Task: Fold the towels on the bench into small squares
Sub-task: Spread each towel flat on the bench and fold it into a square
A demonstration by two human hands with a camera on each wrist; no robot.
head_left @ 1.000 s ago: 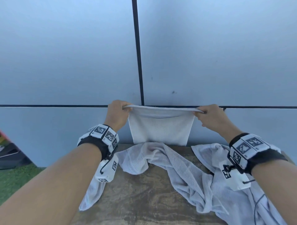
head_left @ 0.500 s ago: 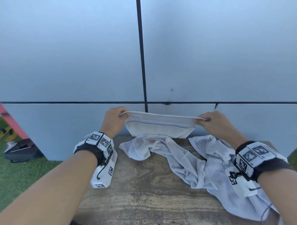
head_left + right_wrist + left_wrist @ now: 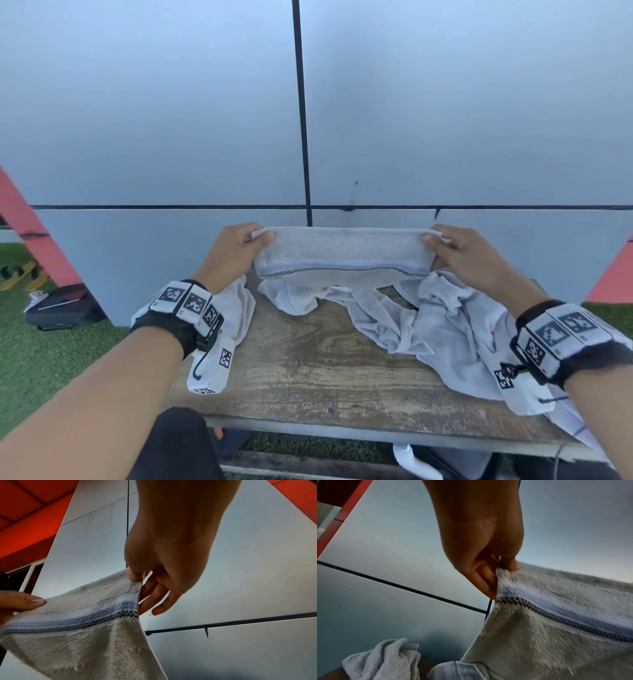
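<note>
I hold a white towel (image 3: 342, 251) with a blue and black checkered stripe stretched between both hands, low over the far edge of the wooden bench (image 3: 329, 373). My left hand (image 3: 239, 250) pinches its left top corner, thumb in front; the left wrist view shows that hand (image 3: 489, 566) pinching the towel (image 3: 556, 622). At the right top corner my right hand (image 3: 455, 251) pinches the cloth the same way, and its wrist view shows the hand (image 3: 150, 582) with thumb on the towel (image 3: 82, 622). The towel's lower part folds back under itself.
Crumpled white towels (image 3: 442, 325) lie across the back and right of the bench, one (image 3: 236, 308) under my left wrist. A grey panelled wall (image 3: 308, 137) stands close behind. Green turf and a dark bag (image 3: 65, 305) lie left of the bench.
Both hands have come down with the towel from hanging in front of the wall to just above the bench. Its hanging part has shortened and bunched beneath.
</note>
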